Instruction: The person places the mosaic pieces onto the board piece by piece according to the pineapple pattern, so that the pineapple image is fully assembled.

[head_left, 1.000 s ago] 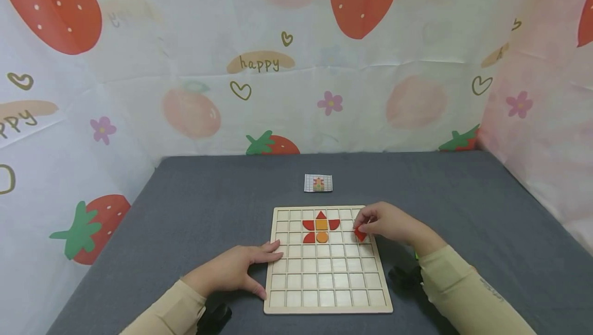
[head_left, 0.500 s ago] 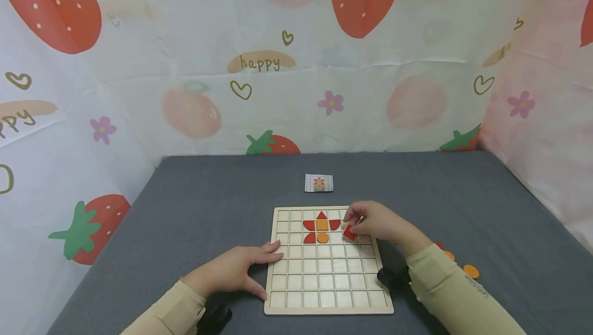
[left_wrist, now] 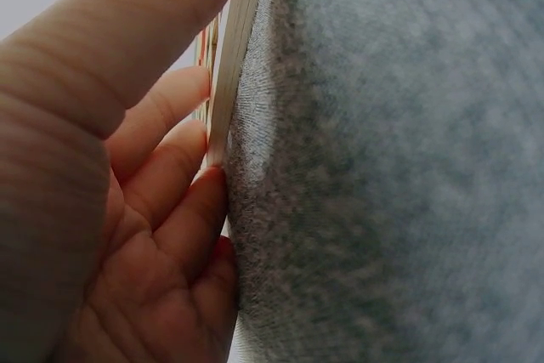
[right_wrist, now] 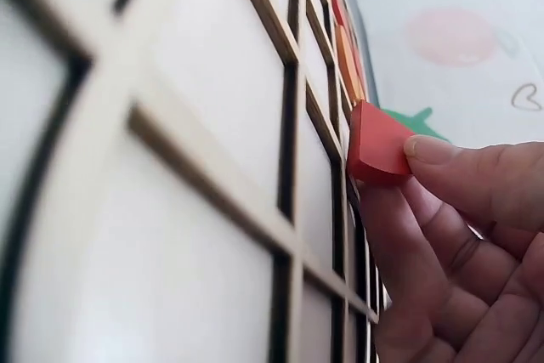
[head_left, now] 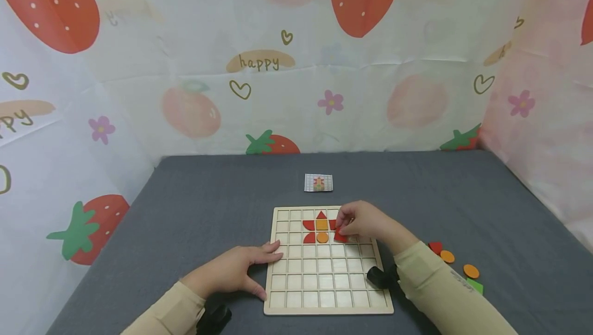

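Observation:
A wooden grid board [head_left: 325, 298] lies on the grey table. Set in its upper squares are a red triangle [head_left: 321, 215], an orange square [head_left: 321, 225], an orange circle [head_left: 322, 237] and several red curved tiles [head_left: 309, 239]. My right hand [head_left: 366, 220] pinches a red quarter-circle tile [right_wrist: 378, 146] between thumb and fingers, close over the square right of the orange circle. Its rounded side shows in the right wrist view. My left hand [head_left: 233, 268] rests at the board's left edge, fingers extended, fingertips [left_wrist: 212, 184] against the rim.
A small pattern card [head_left: 318, 182] lies beyond the board. Right of my right forearm are a loose red tile [head_left: 435, 247], orange circles [head_left: 471, 271] and a green tile [head_left: 476, 285]. A black wrist camera [head_left: 380, 277] overhangs the board's right edge. Printed curtains surround the table.
My right hand has moved left across the board with the red quarter-circle tile, turning it on the way. Loose tiles beside the right sleeve have come into view. My left hand stays put.

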A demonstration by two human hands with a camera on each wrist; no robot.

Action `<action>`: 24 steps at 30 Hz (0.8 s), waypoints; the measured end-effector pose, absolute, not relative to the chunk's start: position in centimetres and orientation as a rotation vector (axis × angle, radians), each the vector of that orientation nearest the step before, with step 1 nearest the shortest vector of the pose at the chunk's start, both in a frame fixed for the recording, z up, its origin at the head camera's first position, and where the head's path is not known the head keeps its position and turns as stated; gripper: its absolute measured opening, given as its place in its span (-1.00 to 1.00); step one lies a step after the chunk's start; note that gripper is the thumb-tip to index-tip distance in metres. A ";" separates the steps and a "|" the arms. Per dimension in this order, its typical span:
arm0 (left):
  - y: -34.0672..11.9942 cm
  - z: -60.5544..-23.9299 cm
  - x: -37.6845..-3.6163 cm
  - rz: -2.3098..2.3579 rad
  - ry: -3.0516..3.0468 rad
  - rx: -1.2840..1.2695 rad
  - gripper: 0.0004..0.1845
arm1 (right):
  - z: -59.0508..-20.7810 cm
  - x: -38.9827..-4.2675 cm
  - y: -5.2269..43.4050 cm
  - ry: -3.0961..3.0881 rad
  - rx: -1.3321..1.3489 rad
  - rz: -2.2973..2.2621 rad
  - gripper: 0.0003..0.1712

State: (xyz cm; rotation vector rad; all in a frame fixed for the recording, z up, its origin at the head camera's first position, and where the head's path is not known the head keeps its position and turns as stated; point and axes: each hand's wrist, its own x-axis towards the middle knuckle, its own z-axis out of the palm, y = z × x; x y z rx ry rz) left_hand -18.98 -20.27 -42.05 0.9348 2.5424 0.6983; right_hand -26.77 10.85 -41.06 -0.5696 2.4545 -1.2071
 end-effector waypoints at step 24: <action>-20.3 -42.1 -19.0 0.731 2.536 0.954 -0.08 | -41.0 -26.6 9.7 2.499 -0.535 -1.139 -0.88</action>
